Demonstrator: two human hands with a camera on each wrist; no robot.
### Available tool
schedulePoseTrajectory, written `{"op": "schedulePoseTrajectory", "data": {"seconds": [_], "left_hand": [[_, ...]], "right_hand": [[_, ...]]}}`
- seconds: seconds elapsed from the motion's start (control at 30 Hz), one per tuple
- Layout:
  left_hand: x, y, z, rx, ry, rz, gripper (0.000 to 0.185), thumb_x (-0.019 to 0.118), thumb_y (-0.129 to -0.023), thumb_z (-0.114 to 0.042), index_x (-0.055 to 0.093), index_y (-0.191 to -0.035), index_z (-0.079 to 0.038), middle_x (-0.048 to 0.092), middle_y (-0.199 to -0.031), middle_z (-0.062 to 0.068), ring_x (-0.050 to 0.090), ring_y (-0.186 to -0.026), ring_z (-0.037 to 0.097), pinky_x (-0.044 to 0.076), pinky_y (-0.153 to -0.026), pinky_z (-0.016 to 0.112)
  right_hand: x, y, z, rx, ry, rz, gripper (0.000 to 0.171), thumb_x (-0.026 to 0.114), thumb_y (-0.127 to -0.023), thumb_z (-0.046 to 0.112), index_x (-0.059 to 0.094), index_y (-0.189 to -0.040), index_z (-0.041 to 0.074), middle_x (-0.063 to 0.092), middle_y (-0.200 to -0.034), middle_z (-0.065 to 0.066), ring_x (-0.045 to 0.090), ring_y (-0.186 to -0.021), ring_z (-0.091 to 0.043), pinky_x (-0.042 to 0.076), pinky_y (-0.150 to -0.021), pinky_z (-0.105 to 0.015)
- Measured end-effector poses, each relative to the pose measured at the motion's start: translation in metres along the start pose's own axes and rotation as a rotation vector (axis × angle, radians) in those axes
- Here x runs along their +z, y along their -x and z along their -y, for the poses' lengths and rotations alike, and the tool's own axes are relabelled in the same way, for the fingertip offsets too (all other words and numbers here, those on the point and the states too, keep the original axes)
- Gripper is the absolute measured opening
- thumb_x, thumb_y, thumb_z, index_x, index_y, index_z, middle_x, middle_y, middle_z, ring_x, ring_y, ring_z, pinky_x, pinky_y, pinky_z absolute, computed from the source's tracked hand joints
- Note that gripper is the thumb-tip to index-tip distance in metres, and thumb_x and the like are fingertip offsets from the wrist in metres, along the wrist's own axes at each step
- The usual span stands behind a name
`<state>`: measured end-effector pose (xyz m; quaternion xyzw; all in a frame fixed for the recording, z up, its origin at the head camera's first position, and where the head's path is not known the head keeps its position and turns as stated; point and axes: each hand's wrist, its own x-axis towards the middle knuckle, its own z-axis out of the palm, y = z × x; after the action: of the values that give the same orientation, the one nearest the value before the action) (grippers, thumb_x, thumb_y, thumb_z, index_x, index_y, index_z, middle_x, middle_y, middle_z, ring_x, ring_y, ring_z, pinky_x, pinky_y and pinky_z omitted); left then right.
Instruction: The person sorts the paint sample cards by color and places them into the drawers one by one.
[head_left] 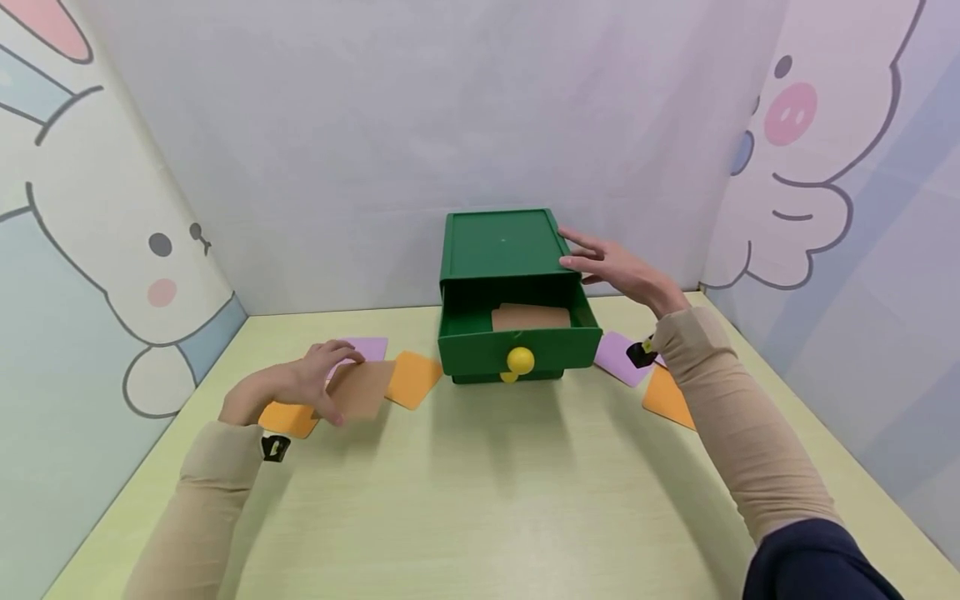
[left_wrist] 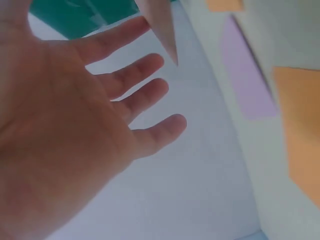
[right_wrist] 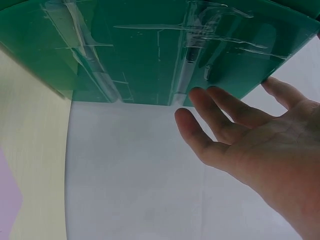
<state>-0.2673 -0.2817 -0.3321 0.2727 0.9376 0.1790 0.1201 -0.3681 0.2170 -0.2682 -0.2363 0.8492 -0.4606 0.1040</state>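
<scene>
left hand [head_left: 318, 385] pinches a brown card [head_left: 360, 388] at its near edge, card about flat just over the table [head_left: 480, 500], long axis running left-right. purple card [head_left: 363, 347] and orange cards [head_left: 413, 378] lie right beside it. right hand [head_left: 618, 268], fingers straight, touches the green box [head_left: 501, 243] top right edge. drawer [head_left: 517, 343] pulled out toward the person, another brown card [head_left: 531, 317] inside. bare table in front.
</scene>
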Motion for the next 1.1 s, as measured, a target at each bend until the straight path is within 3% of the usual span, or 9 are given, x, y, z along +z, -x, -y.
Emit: {"op": "schedulePoseTrajectory", "data": {"seconds": [0.23, 0.43, 0.77, 1.1], "left_hand": [[-0.026, -0.010, -0.027, 0.025, -0.057, -0.043, 0.087, 0.088, -0.061, -0.036, 0.048, -0.133, -0.007, 0.040, -0.138, 0.015, 0.035, -0.122, 0.036, 0.045, -0.092, 0.056], [-0.045, -0.019, -0.048, 0.057, -0.056, -0.070, 0.084, 0.089, -0.062, -0.035, 0.049, -0.131, -0.007, 0.035, -0.141, 0.015, 0.028, -0.128, 0.035, 0.041, -0.099, 0.060], [-0.077, -0.029, -0.082, 0.088, -0.085, -0.096, 0.081, 0.088, -0.065, -0.037, 0.050, -0.130, -0.008, 0.029, -0.147, 0.016, 0.021, -0.136, 0.038, 0.033, -0.106, 0.063], [-0.097, -0.048, -0.120, 0.111, -0.200, -0.102, 0.076, 0.086, -0.066, -0.041, 0.054, -0.128, -0.009, 0.029, -0.150, 0.015, 0.022, -0.138, 0.036, 0.031, -0.109, 0.061]], "right_hand": [[0.005, 0.010, 0.016, 0.001, -0.009, 0.009, 0.067, 0.050, -0.100, 0.033, 0.013, -0.156, 0.029, 0.013, -0.163, -0.004, 0.030, -0.144, -0.032, 0.030, -0.114, -0.057], [0.007, 0.016, 0.024, -0.005, 0.011, 0.016, 0.068, 0.048, -0.101, 0.033, 0.010, -0.157, 0.028, 0.011, -0.164, -0.009, 0.028, -0.144, -0.035, 0.028, -0.113, -0.060], [0.002, 0.000, 0.006, 0.010, -0.006, -0.002, 0.068, 0.051, -0.099, 0.037, 0.014, -0.156, 0.033, 0.015, -0.163, -0.006, 0.032, -0.143, -0.032, 0.032, -0.113, -0.056], [0.001, -0.006, -0.001, -0.004, 0.002, -0.001, 0.067, 0.054, -0.097, 0.042, 0.018, -0.153, 0.039, 0.018, -0.162, 0.001, 0.034, -0.142, -0.028, 0.034, -0.113, -0.054]]}}
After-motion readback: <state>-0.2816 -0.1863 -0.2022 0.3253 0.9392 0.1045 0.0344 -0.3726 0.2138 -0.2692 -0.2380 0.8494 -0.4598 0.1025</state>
